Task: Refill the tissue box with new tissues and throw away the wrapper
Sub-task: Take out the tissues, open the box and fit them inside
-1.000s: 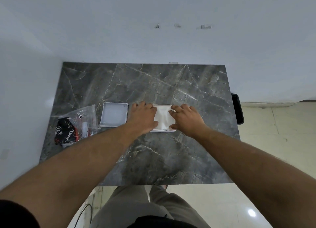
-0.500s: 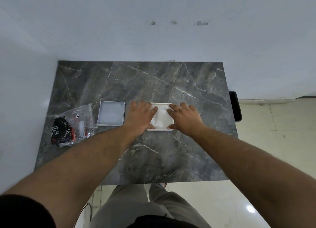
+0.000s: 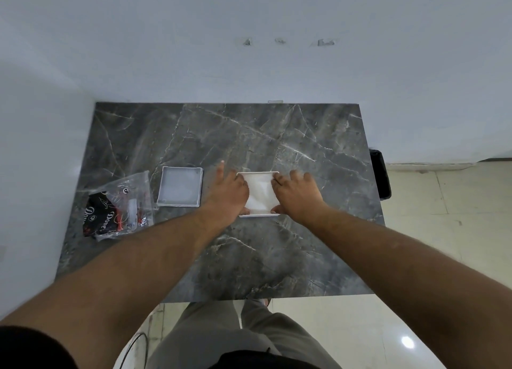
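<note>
Between the hands: tissues (image 3: 259,192) are pressed into tissue box (image 3: 259,215).
Grip: left hand (image 3: 228,192), right hand (image 3: 296,195) flat, nothing clasped.
Next: lid (image 3: 180,185), left of grip, is to be fitted.

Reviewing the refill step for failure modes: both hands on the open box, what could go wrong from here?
1. Both hands, left hand and right hand, press the tissues into the tissue box; uneven pressure may bunch them, so the lid might not seat.
2. The wrapper lies loose near the table edge; it could be forgotten or slide off.
</note>
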